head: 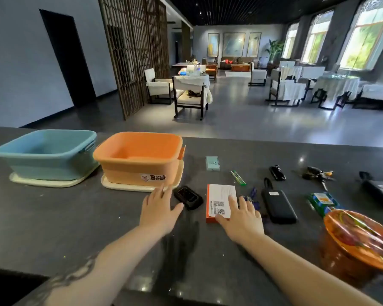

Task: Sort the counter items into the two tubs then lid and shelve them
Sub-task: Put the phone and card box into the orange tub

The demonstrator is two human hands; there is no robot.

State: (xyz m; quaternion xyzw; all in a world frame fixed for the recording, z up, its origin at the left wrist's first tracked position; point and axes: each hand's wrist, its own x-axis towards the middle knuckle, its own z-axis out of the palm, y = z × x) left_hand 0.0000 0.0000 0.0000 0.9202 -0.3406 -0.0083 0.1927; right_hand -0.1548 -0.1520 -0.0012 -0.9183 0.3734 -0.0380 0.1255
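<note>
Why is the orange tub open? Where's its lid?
Open: the orange tub has no top, and sits on a cream lid.

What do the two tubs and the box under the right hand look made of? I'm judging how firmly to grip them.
Blue tub and orange tub: likely moulded plastic, matte, with smooth rounded rims. Box: probably cardboard, with sharp printed edges and a white barcode label.
</note>
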